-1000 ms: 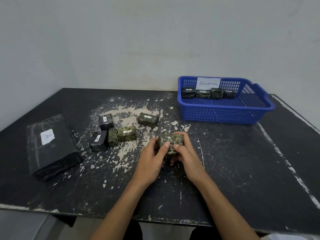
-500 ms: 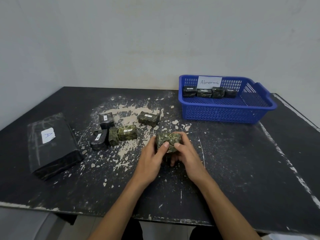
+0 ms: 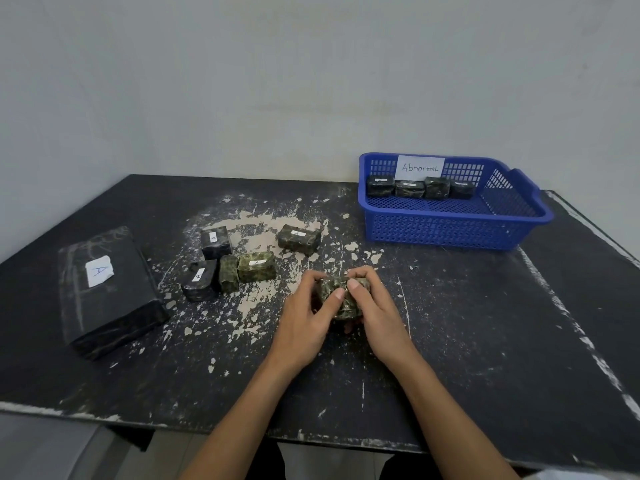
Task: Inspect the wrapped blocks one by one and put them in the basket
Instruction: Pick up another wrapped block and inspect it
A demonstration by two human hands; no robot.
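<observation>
I've got L hand (image 3: 303,318) & R hand (image 3: 379,317) both gripping one mottled green-black plastic-wrapped block (image 3: 341,304) near the middle of the scuffed black desk (image 3: 467,341), fingers (image 3: 353,285) curled round its ends w/ thumbs on top. Five more wrapped blocks (image 3: 257,266) w/ small white tags sit grouped to its L, and a large flat black wrapped slab (image 3: 114,306) marked "A" lies far L. The blue plastic mesh basket (image 3: 443,230) at back R, well apart from the hands, carries a white "Abnormal" card (image 3: 420,167) & four dark wrapped blocks (image 3: 409,188) in a row along its far wall.
</observation>
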